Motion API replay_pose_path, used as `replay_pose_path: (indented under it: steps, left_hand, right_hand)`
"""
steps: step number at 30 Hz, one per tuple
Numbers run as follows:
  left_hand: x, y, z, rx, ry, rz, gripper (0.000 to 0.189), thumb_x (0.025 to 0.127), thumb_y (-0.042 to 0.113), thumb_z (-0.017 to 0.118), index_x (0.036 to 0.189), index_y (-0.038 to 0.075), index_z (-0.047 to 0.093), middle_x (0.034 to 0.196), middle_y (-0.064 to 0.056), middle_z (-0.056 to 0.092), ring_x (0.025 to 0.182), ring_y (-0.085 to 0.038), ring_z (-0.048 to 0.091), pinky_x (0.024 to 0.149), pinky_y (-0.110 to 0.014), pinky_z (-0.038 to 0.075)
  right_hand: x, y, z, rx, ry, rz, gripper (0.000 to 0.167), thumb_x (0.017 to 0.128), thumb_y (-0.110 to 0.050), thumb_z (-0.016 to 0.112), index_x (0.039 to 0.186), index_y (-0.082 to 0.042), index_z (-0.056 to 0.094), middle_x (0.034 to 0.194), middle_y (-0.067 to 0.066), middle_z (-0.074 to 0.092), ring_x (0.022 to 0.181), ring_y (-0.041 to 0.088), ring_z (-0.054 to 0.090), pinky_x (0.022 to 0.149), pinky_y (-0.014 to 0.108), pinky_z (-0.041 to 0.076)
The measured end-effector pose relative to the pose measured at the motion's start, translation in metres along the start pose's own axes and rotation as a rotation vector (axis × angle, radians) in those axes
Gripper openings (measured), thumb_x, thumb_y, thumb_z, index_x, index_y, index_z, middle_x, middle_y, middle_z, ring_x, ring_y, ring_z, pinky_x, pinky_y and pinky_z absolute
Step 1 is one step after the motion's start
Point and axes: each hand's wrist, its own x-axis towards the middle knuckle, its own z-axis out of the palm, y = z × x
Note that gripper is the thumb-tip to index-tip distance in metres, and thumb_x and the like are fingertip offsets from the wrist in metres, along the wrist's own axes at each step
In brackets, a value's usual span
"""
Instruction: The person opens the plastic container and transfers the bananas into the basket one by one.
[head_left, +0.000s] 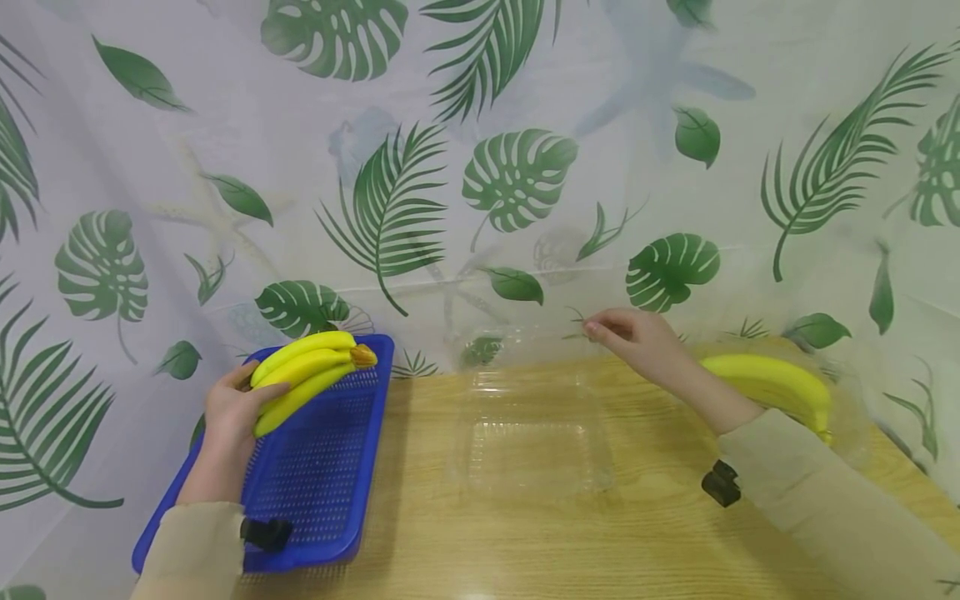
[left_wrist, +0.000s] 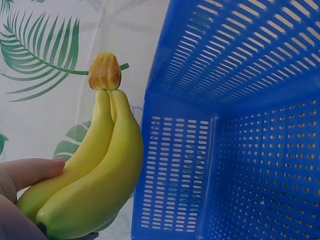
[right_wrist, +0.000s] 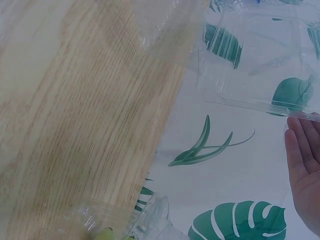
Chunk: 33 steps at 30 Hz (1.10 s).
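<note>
My left hand (head_left: 234,408) grips a bunch of yellow bananas (head_left: 303,371), thumb across the near side and the brown stem end pointing right. The bunch is above the far part of a blue perforated basket (head_left: 375,442); in the left wrist view, the basket wall (left_wrist: 175,175) stands just beside it. At centre, a clear plastic clamshell container (head_left: 532,492) lies on the table with its lid raised at the back. My right hand (head_left: 637,337) is at the lid's right edge. In the right wrist view its straight fingers (right_wrist: 300,150) meet the rim of the lid (right_wrist: 260,65).
Behind my right forearm, another clear container (head_left: 847,392) holds a yellow banana (head_left: 772,383). The wood-grain table (head_left: 450,542) ends at a leaf-patterned sheet (head_left: 510,83) hanging behind everything. Black camera mounts (head_left: 722,483) are on both wrists.
</note>
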Motion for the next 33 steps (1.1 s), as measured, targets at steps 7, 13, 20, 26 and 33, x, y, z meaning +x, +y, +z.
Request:
replay_pose_path:
  steps: [7,13,20,26,33]
  left_hand:
    - [0.007,-0.006,0.005,0.038,0.036,-0.006,0.079,0.098,0.004,0.070,0.166,0.005,0.030,0.174,-0.020,0.028,0.152,-0.037,0.039,0.128,-0.049,0.040]
    - [0.011,-0.014,0.006,0.041,0.045,-0.045,0.078,0.099,0.003,0.069,0.166,0.002,0.028,0.174,-0.023,0.026,0.151,-0.039,0.038,0.129,-0.050,0.039]
    - [0.021,-0.024,0.005,0.034,0.042,-0.088,0.079,0.099,0.001,0.068,0.166,0.000,0.027,0.175,-0.024,0.022,0.154,-0.040,0.033,0.132,-0.050,0.034]
    - [0.029,-0.033,0.004,0.045,0.022,-0.126,0.077,0.099,0.001,0.068,0.165,-0.001,0.028,0.175,-0.024,0.021,0.157,-0.042,0.031,0.132,-0.052,0.032]
    - [0.032,-0.038,0.005,0.114,-0.019,-0.136,0.078,0.098,0.003,0.068,0.164,-0.004,0.027,0.174,-0.027,0.020,0.160,-0.045,0.025,0.134,-0.053,0.026]
  right_hand:
    - [0.000,0.000,0.000,-0.007,0.006,-0.002,0.038,0.112,-0.026,0.056,0.130,0.003,0.071,0.127,0.024,0.075,0.118,0.042,0.071,0.105,0.058,0.059]
    - [0.000,0.002,0.002,-0.012,0.006,-0.003,0.037,0.112,-0.028,0.056,0.129,0.002,0.072,0.126,0.024,0.075,0.118,0.042,0.071,0.105,0.059,0.059]
    - [0.001,0.007,0.004,-0.027,0.014,-0.009,0.037,0.112,-0.028,0.056,0.126,0.001,0.073,0.123,0.022,0.076,0.115,0.041,0.072,0.103,0.059,0.059]
    - [0.002,0.009,0.004,-0.036,0.017,-0.011,0.037,0.111,-0.028,0.057,0.126,0.002,0.073,0.122,0.022,0.077,0.114,0.041,0.072,0.102,0.059,0.059]
    - [0.000,0.007,0.005,-0.022,0.011,-0.014,0.037,0.112,-0.029,0.057,0.127,0.001,0.073,0.121,0.022,0.077,0.113,0.040,0.073,0.101,0.059,0.060]
